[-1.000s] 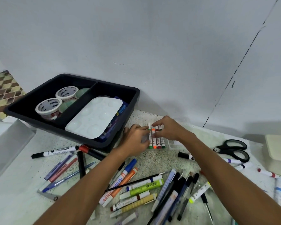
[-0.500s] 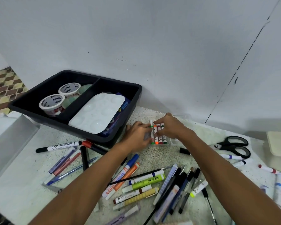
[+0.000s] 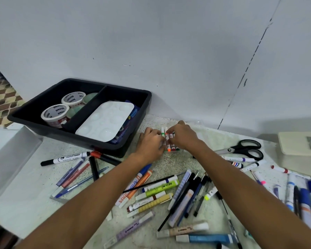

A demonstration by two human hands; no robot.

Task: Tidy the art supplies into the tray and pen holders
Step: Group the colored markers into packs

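Black and two-compartment, the tray (image 3: 43,123) is sitting against the wall, already holding tape rolls (image 3: 55,112) in its left compartment and a white paint palette (image 3: 106,121) in its right one. Just right of the tray, the left hand (image 3: 149,144) and right hand (image 3: 182,136) are both pinching a small clear pack of short markers (image 3: 169,141) lying on the table. Judging by the loose pens and markers (image 3: 156,191) lying scattered in front of the tray, with scissors (image 3: 241,150) further right, most of the tidying is remaining, and no pen holder is showing clearly.

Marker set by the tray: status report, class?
Both hands, left and right, grip the marker set. Still on the table, outside the black tray. Nothing blocking.
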